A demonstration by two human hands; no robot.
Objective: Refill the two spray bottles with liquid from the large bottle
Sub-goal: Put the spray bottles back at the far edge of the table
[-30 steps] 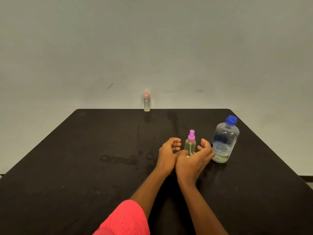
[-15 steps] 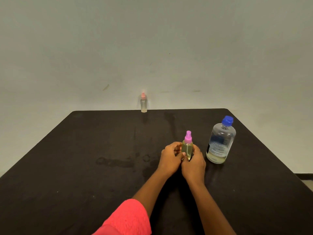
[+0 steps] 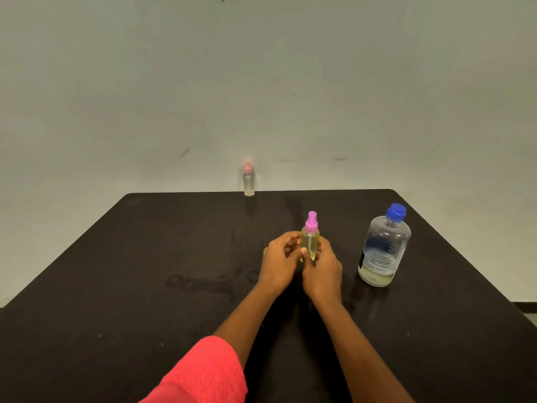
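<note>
Sleeve: a coral-pink sleeve (image 3: 203, 370) covers the left upper arm at the bottom edge of the view; both forearms are bare and reach forward over the table.

Table: a dark table (image 3: 101, 301) with a dull wet smear (image 3: 203, 282) just left of the left wrist.

Left hand: the left hand (image 3: 279, 263) comes in from the left, with its fingers curled round the near spray bottle and its thumb across the lower front.

Right hand: the right hand (image 3: 322, 271) closes on the same bottle from the right and touches the left hand below it.

Near spray bottle: the near spray bottle (image 3: 310, 238) stands upright between the two hands. Its purple spray cap is on and clear of the fingers, and its body shows pale yellow liquid. Its base is hidden, so I cannot tell whether it rests on the table.

Large bottle: the large bottle (image 3: 383, 248) stands on the table to the right of the right hand, not touched by it. Its blue cap is on, and a shallow yellowish layer lies at the bottom.

Far spray bottle: the far spray bottle (image 3: 249, 180) has a pink cap and stands upright at the table's far edge, well apart from both hands and to their left.

Wall: a plain pale wall (image 3: 290, 82) stands behind the table.
</note>
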